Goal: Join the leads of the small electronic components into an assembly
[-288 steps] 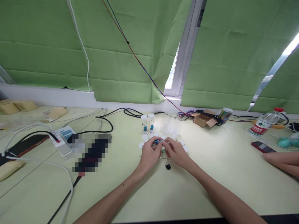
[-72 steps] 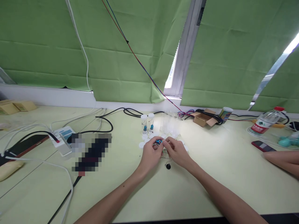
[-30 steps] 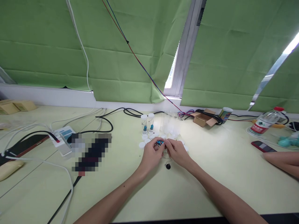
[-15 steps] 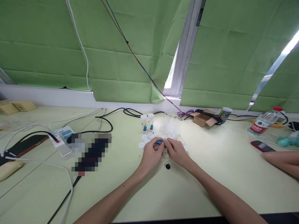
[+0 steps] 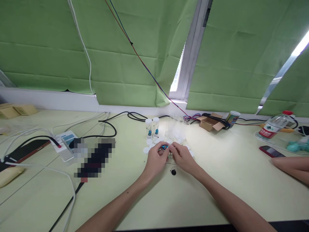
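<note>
Two clear, white-capped tubes (image 5: 148,127) are standing upright on the smooth bench (image 5: 154,206). The left hand (image 5: 154,158), keeping nearly its pose of half a second earlier, is curling its grip closed around a glossy blue piece (image 5: 164,147). Nearer the wearer, a round black disc (image 5: 173,172) is lying flat. The right hand (image 5: 182,158) is meeting the piece's right end, its hidden grip leaving its hold unclear.

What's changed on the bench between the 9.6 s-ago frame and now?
The tan cardboard piece right of the tan boxes is gone; who took it isn't shown. No other clear move, grab or release. Unchanged: left hand holding the small blue part, right hand meeting it, capped vials, black disc, water bottle.
</note>
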A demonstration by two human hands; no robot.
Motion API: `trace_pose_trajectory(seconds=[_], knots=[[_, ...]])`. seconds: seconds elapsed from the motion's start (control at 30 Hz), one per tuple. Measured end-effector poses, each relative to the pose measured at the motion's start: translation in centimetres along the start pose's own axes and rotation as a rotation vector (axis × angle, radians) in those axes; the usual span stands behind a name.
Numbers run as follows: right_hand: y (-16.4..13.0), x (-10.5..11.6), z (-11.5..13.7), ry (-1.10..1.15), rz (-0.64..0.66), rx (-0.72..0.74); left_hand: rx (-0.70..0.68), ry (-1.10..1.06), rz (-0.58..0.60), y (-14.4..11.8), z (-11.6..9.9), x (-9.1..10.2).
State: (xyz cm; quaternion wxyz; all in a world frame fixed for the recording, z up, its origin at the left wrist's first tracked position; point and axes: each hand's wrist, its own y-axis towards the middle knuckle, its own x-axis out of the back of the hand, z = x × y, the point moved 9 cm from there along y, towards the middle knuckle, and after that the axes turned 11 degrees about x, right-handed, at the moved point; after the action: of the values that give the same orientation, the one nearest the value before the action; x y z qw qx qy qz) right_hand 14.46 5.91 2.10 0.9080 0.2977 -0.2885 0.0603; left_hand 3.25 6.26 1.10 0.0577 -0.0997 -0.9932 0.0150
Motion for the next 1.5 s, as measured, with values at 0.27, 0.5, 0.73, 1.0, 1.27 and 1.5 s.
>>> trace_pose_trajectory(seconds=[0.27, 0.5, 0.73, 1.0, 1.27, 1.5], knots=[[-0.03, 0.05, 0.05, 0.029, -0.012, -0.022, -0.010, -0.025, 0.022, 0.00, 0.00, -0.22], [-0.04, -0.14, 0.28, 0.074, 0.004, -0.014, -0.026, -0.065, 0.037, -0.11, -0.37, -0.26], [0.16, -0.17, 0.25, 0.037, 0.011, 0.006, -0.029, -0.068, 0.052, 0.18, -0.21, -0.48], [-0.24, -0.30, 0.08, 0.058, 0.024, -0.008, -0.016, -0.055, -0.005, 0.16, -0.15, 0.04], [-0.05, 0.10, 0.10, -0.002, -0.023, 0.010, -0.018, -0.050, 0.040, 0.25, -0.01, -0.32], [0.14, 0.16, 0.37, -0.039, -0.014, -0.001, -0.044, -0.029, 0.044, 0.26, -0.02, -0.27]])
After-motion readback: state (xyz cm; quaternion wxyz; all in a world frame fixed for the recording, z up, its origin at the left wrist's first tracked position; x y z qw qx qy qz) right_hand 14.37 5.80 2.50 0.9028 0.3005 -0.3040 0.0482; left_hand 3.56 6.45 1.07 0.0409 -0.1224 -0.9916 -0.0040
